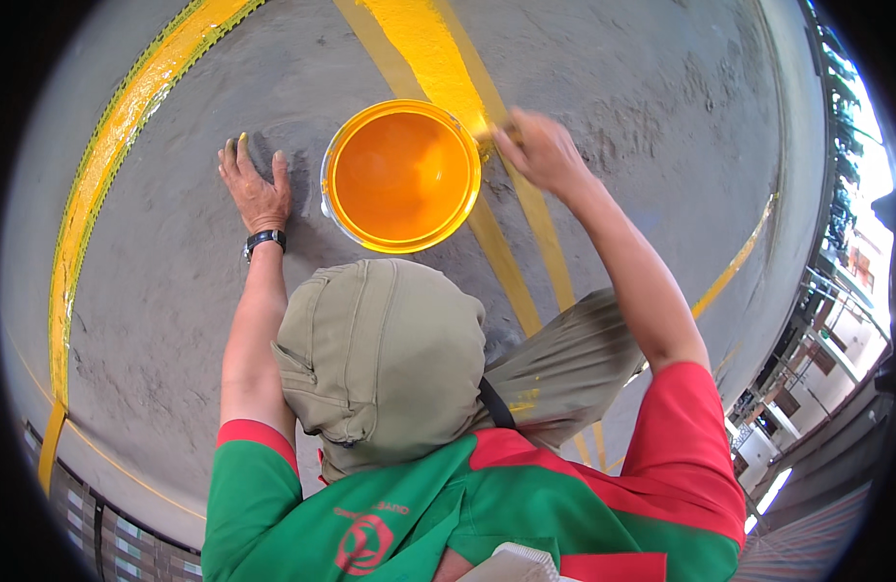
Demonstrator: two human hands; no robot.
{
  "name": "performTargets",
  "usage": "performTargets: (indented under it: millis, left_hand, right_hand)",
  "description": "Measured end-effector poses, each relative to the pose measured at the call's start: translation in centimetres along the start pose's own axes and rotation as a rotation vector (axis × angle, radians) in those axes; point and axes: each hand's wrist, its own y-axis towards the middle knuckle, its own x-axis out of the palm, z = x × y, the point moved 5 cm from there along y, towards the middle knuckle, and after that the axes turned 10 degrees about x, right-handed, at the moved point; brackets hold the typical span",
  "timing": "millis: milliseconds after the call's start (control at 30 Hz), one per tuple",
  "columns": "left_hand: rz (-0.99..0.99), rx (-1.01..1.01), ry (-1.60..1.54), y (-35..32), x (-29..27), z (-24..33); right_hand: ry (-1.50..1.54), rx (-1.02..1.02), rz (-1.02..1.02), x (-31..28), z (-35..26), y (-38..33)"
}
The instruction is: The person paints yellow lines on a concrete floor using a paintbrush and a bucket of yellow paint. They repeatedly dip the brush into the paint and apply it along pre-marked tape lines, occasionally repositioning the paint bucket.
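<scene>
A round bucket (465, 202) with yellow-orange paint inside stands on the grey concrete floor between my hands. My left hand (258, 194) rests palm down on the floor to the bucket's left, fingers apart, a dark watch (264, 240) on the wrist. On the bucket's right, my right hand (545, 153) is closed round a paintbrush (486, 136), which is smeared by motion. The brush's yellow end is low over a stripe beside the rim; whether it touches the floor cannot be made out. Fresh yellow paint (425, 48) fills the stripe beyond the bucket, between two tape strips (493, 254).
A wet yellow stripe (106, 145) with jagged-edged tape curves along the left. My bent knee (390, 339) is just below the bucket. Another yellow line (736, 262) runs at the right. Patterned paving (128, 538) lies at lower left, buildings (836, 359) at far right.
</scene>
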Motion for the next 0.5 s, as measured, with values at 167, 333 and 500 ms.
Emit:
performTargets:
  millis: [167, 333, 500]
  left_hand:
    - [0.003, 0.012, 0.008, 0.1, -0.1, 0.2]
    - [-0.006, 0.001, 0.022, -0.1, -0.1, 0.1]
    - [-0.017, -0.022, 0.017, -0.1, -0.2, 0.1]
  right_hand:
    - [0.023, 0.063, -0.142, -2.1, 1.5, -3.3]
    - [0.241, -0.157, 0.414, -5.4, -4.0, 10.4]
    - [0.242, -0.177, 0.555, -2.4, -8.2, 19.3]
